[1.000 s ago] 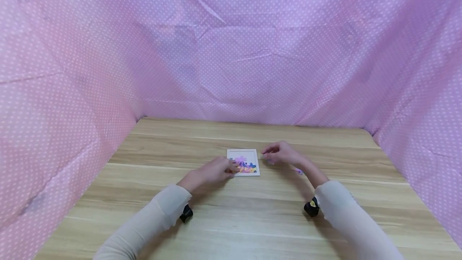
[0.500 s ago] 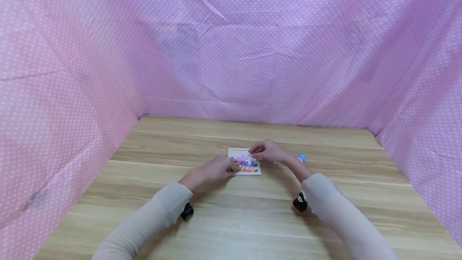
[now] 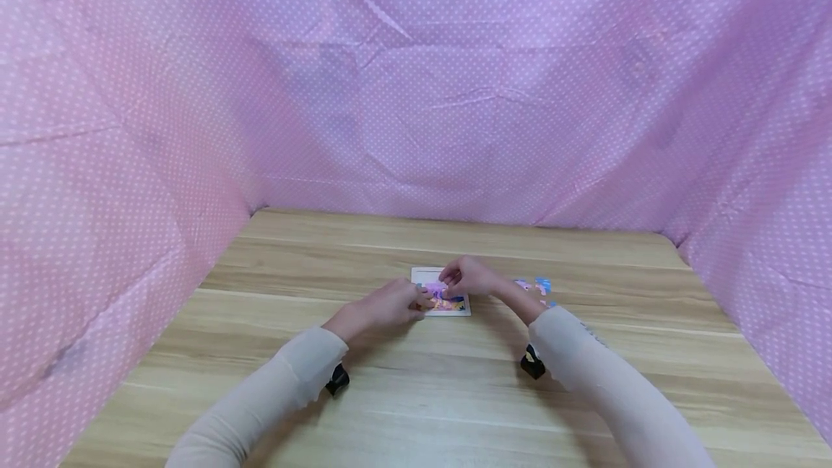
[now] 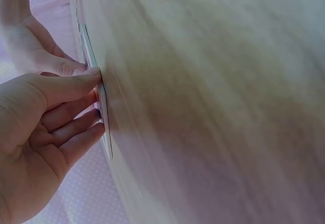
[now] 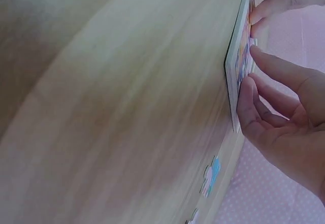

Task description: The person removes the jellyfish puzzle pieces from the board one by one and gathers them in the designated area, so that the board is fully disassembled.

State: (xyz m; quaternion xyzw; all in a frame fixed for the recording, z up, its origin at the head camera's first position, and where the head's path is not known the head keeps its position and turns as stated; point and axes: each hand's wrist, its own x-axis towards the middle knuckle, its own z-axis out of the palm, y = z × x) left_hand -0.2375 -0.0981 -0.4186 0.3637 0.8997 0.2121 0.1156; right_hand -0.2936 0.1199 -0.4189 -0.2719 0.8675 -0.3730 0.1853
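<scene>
1 puzzle board [image 3: 425, 275] lies on 1 table [image 3: 429, 396]; the left hand [image 3: 390, 302] rests extended fingers on it; the right hand [image 3: 471, 278] bends over it, whether pinching i cannot tell; at least 2 loose pieces [image 3: 543, 284] lie rightward.

Cloth-walled booth [image 3: 416, 128]: pink dotted drapes [image 3: 97, 201], wooden table [image 3: 416, 403].

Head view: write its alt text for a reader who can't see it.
A small white-framed jigsaw puzzle lies on a wood-grain table, the person's left hand at its left side and right hand over its right side. Loose pieces lie beside the right forearm; pink polka-dot fabric hangs at the back and sides.
</scene>
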